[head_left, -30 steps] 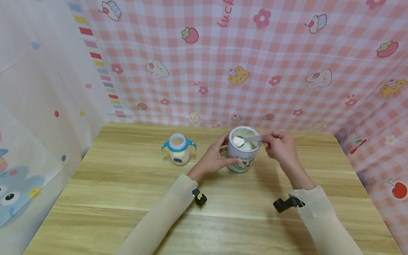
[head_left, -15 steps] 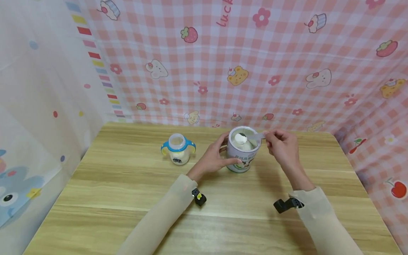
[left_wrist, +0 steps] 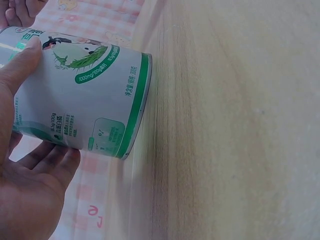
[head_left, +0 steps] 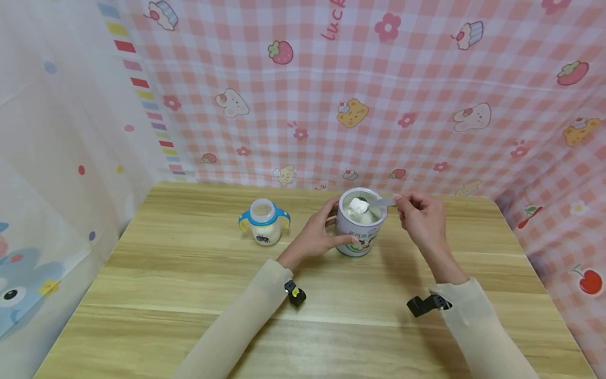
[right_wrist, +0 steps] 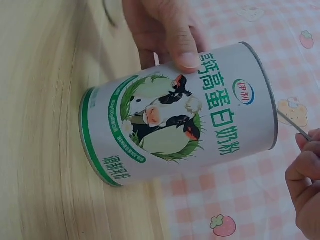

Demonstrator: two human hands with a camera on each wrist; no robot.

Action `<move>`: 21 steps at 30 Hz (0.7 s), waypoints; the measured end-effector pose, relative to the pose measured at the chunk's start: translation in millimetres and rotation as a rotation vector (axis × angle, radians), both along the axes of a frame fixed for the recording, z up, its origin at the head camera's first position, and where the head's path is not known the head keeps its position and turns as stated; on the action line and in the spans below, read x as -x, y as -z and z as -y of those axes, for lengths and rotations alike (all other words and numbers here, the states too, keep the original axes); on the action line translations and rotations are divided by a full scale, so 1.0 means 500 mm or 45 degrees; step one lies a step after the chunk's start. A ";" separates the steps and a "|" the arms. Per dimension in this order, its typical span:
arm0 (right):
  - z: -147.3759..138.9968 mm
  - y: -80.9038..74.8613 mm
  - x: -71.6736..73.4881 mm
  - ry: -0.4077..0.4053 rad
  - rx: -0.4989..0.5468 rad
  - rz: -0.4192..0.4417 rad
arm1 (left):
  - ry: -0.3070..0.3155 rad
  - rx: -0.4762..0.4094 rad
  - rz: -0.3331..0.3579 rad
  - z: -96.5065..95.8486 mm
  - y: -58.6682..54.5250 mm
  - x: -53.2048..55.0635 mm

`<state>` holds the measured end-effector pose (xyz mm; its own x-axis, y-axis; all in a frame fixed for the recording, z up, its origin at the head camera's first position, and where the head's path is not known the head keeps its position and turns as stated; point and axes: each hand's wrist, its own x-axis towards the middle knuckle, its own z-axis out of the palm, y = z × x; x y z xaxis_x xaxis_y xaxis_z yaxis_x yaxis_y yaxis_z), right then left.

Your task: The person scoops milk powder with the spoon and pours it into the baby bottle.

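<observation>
My left hand (head_left: 316, 237) grips the side of a white milk powder can (right_wrist: 175, 117), thumb across the front and fingers behind. A cow picture and green lettering mark the can, which stands upright and open on the table. Between the thumb and fingers of my right hand (head_left: 423, 218) is the handle of a spoon (head_left: 382, 202), held over the can's right rim. White powder (head_left: 358, 206) is heaped on the spoon's bowl, inside the can's mouth. In the left wrist view the left fingers (left_wrist: 50, 162) curve round the can's far side.
To the left of the can stands a baby bottle (head_left: 266, 231) with a blue collar and two side handles, its top uncapped. The wooden table (head_left: 331, 326) ends at a pink checked cloth (head_left: 303, 95) behind. Each wrist carries a black camera mount (head_left: 428, 303).
The spoon with its powder has shifted slightly to the right within the can's mouth, and my right hand has moved slightly right with it. My left hand and the can have stayed in place.
</observation>
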<state>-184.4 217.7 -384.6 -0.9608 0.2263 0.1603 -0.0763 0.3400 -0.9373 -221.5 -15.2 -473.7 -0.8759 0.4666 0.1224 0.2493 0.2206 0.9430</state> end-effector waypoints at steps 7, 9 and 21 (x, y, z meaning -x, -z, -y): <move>-0.002 0.003 0.001 0.000 0.031 -0.013 | -0.003 0.008 -0.002 0.001 -0.001 0.001; -0.002 0.002 0.001 -0.007 0.060 -0.011 | -0.002 0.009 0.001 0.001 -0.002 0.000; -0.002 -0.008 0.002 -0.063 0.507 0.145 | -0.002 0.020 -0.049 0.003 -0.005 -0.001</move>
